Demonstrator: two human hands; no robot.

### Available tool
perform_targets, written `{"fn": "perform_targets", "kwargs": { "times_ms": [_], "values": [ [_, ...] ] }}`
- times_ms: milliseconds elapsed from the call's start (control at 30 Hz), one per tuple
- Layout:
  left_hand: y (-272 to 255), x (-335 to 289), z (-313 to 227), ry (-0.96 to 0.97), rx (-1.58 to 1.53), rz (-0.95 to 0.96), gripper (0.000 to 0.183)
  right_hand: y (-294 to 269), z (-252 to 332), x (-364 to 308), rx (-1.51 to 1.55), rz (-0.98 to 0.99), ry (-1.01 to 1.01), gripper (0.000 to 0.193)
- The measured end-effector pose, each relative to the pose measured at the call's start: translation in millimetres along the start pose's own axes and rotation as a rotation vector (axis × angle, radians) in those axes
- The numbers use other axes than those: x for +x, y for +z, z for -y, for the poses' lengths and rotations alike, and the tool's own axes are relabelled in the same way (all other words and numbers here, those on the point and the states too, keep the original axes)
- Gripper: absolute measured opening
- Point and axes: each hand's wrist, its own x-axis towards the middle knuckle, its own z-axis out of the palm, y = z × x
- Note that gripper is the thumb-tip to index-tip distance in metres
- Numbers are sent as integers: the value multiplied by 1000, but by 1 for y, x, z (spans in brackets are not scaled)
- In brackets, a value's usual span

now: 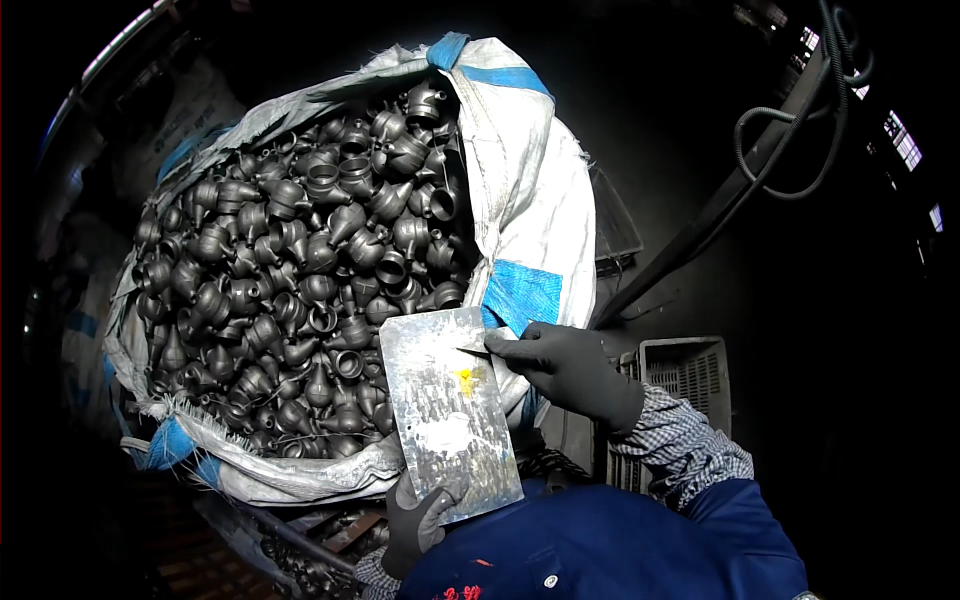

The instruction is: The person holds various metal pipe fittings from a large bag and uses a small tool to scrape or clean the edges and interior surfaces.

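A flat rectangular metal plate [447, 420], grey, scuffed and marked with a small yellow patch, is tilted over the near right rim of a big woven sack. My left hand [413, 520], in a dark grey glove, is closed on the plate's lower left corner. At the plate's upper right edge is my gloved right hand [565, 370], its fingers pressed together. A thin dark line runs from those fingertips over the plate; whether it is a slim tool or a shadow, I cannot tell. Dark metal castings [320, 260], rounded with narrow spouts, fill the sack.
The white woven sack [540, 190] with blue strips stands in front of me, its rim folded outward. Grey plastic crates [725, 390] stand at the right. A dark slanted bar [720, 205] with a looped hose rises beyond them. More castings lie low at the left.
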Motion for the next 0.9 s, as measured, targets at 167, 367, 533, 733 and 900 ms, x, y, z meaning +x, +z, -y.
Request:
{"fn": "perform_targets", "kwargs": {
  "times_ms": [167,367,533,733,900],
  "values": [
    [12,-1,-7,-2,-48,-51,39,-11,-4,-2,-111,109,10,37],
    [9,1,-8,-53,17,-53,39,-3,-2,-3,-59,12,-101,34],
    [9,1,-4,3,14,-47,41,-7,-2,2,-93,86,59,34],
    [6,1,-6,-45,68,-36,42,0,-19,-2,154,9,-79,36],
    [13,-1,-8,-19,-158,-20,46,15,-11,-3,47,-124,-115,38]
  ]
}}
